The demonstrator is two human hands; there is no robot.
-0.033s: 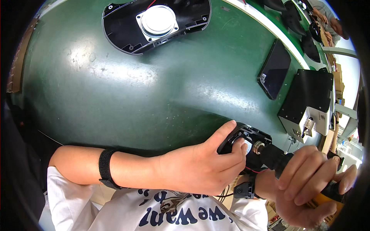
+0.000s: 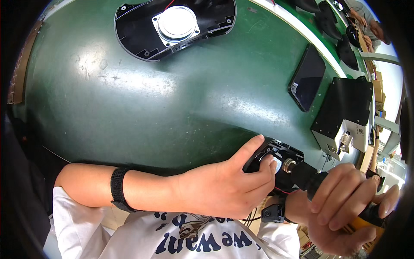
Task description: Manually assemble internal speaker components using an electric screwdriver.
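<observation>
My left hand (image 2: 235, 183) grips a black plastic speaker housing (image 2: 282, 149) by its left end, the thumb on the far rim and the fingers folded over its inside. A white speaker cone shows partly beneath those fingers. My right hand (image 2: 345, 203) is wrapped round a power screwdriver (image 2: 306, 178) with a black front and an orange-yellow body. Its metal nose points left into the housing; the bit's tip and any screw are hidden. Farther off on the green table lies a larger black housing half (image 2: 133, 32) with a white-faced speaker (image 2: 177, 23) in it.
A black phone-like slab (image 2: 308, 77) lies at the right. Beside it stands a black-and-silver box (image 2: 345, 105), possibly a screw feeder. Along the white rail are several dark curved parts (image 2: 345, 52). Another person's hands (image 2: 362, 28) are at the far right. Cardboard (image 2: 23, 64) borders the left.
</observation>
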